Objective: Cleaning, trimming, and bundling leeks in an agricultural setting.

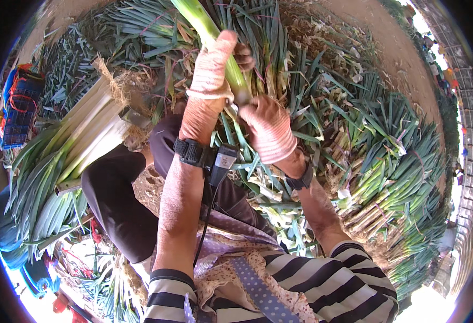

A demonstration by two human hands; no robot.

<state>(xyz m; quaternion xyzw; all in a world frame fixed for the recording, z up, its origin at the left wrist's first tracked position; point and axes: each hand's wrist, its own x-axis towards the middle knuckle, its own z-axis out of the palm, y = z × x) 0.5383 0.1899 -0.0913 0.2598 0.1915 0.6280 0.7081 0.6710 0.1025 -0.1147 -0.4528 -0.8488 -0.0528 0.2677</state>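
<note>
Two gloved hands, left hand (213,64), right hand (268,129), gripping one leek (215,37)

Ground: bare brown dirt floor (376,32), sunlit, strewn with dry husks.
Surroundings: heaps of green long-leaved leeks (398,161) bundled with pale stalks outward, lying all around.
Left side: blue plastic lattice crate (18,116) at the edge.
Light: strong daylight, white glare at the rim.

No packages, labels, signs or screens show among the leeks and leaves.
</note>
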